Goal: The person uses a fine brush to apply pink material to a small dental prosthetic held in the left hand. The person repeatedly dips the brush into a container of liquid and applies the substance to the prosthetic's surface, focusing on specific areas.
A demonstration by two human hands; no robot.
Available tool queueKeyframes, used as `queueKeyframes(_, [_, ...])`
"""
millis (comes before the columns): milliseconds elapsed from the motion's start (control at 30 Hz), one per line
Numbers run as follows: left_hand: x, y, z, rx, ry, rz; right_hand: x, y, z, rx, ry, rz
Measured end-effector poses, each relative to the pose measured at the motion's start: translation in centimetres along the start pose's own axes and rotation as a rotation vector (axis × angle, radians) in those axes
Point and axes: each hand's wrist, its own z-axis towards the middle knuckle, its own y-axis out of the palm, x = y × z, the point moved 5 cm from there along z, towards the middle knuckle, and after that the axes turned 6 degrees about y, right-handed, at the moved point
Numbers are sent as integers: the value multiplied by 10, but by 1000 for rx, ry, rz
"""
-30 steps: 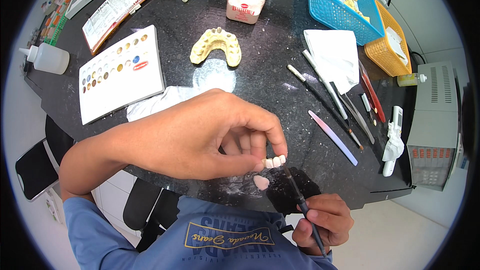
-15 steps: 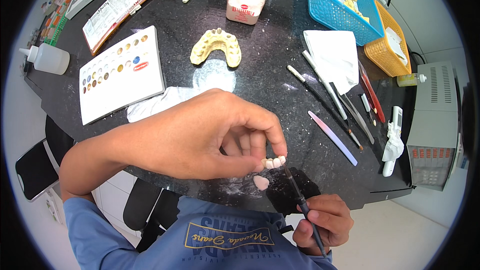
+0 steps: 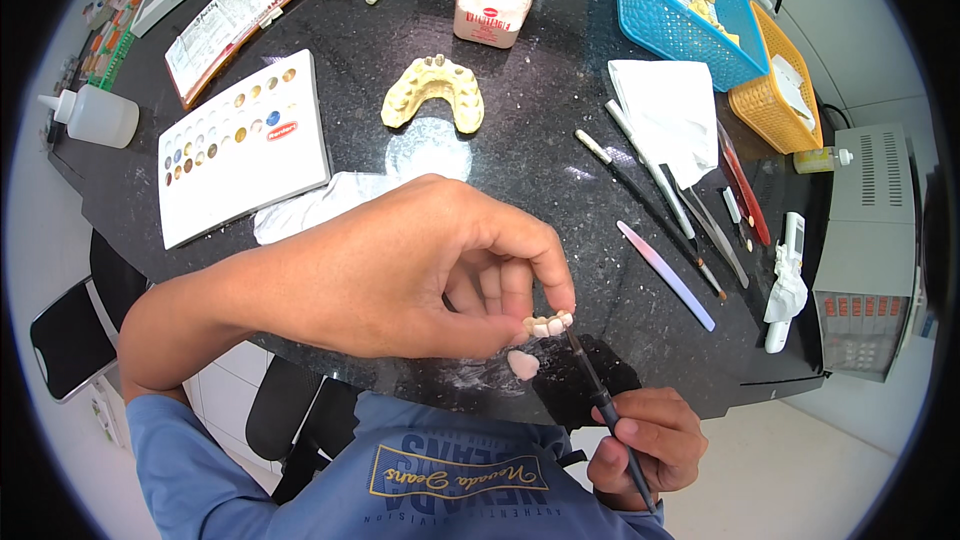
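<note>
A short row of white dental crowns (image 3: 547, 326), joined like a bridge, is pinched between the thumb and forefinger of my left hand (image 3: 440, 270). My right hand (image 3: 650, 445) grips a slim dark-handled carving instrument (image 3: 603, 402) like a pen. Its thin tip lies against or very close to the right end of the crowns; contact is too small to judge. Just below the crowns, a pinkish-white mound of paste (image 3: 523, 365) sits on the dark worktop. Beyond my left hand stands a yellowish horseshoe-shaped dental cast (image 3: 433, 95) with small metal-looking stumps at its front.
A white palette (image 3: 245, 175) with coloured samples lies left. Behind the cast stands a powder jar (image 3: 494, 0). On the right are brushes (image 3: 655, 215), tweezers (image 3: 715, 235), a pastel nail file (image 3: 667, 276), a folded tissue (image 3: 665, 120), and a blue basket (image 3: 640, 15) of casts.
The crowns have tilted slightly in my left fingers. Both hands stay in nearly the same place, with the instrument's tip still by the right end.
</note>
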Motion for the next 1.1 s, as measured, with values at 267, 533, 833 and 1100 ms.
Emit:
queueKeyframes(267, [1,1,2,-11,-1,20,2,-2,-1,-22,-3,7])
queueKeyframes(533, [4,1,1,-19,-22,5,2,-3,-2,-7,-51,22])
queueKeyframes(833, [3,0,-1,-17,-52,-78,8,-11,-10,138,-32,90])
queueKeyframes(1100, [2,-2,-1,69,-98,-142,10,-13,-4,209,-46,121])
